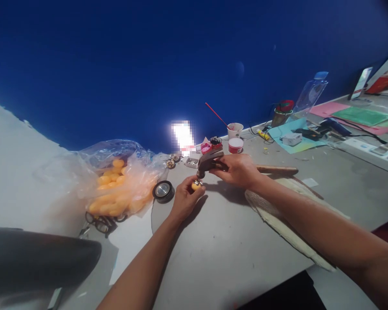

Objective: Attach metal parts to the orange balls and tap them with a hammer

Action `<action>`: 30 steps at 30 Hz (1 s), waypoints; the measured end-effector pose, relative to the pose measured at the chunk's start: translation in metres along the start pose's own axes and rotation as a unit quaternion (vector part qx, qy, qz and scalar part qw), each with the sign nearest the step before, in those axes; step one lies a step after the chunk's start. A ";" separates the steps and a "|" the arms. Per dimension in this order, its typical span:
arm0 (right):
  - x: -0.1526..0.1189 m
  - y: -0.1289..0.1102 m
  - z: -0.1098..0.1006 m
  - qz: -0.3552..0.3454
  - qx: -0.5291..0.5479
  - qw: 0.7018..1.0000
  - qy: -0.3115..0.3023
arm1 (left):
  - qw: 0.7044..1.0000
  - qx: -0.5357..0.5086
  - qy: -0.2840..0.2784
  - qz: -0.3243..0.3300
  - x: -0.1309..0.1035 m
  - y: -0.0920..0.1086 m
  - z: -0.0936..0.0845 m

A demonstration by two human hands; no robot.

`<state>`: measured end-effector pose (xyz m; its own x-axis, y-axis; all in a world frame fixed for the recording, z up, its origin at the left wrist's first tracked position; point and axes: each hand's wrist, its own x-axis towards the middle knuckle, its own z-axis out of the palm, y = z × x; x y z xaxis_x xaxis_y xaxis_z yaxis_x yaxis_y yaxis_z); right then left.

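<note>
My left hand (188, 198) is closed, its thumb and fingers pinching a small yellow ball (197, 187) with shiny metal on its top, low over the grey table. In my right hand (237, 170) is a hammer, gripped near its head; the dark hammer head (210, 162) is just above the ball, touching or almost touching it. To the right of that hand a wooden handle (278, 170) sticks out. Left of my left hand sits a round black-rimmed metal piece (163, 190).
A clear plastic bag (136, 150) of orange-yellow balls (110, 189) lies left, with eyeglasses (100, 224) beside it. Behind my hands stand a paper cup (235, 129) with a red stick and a small tub (235, 145). A whitish cloth-like pad (287, 224) lies under my right forearm.
</note>
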<state>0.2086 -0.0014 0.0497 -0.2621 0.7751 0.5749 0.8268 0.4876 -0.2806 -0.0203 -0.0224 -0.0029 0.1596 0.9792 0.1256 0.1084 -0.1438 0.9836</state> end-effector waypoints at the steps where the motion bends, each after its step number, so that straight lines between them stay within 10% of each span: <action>1: 0.000 0.001 0.001 0.007 0.000 1.000 0.000 | 1.000 -0.004 0.004 0.002 0.000 0.001 0.000; 30: -0.003 -0.001 -0.001 -0.092 0.005 0.996 -0.005 | 0.999 0.045 -0.004 -0.009 0.000 0.010 -0.001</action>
<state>0.2093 -0.0048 0.0487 -0.4135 0.6757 0.6104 0.7587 0.6262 -0.1793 -0.0201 -0.0236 0.0074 0.1643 0.9806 0.1070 0.1996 -0.1393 0.9699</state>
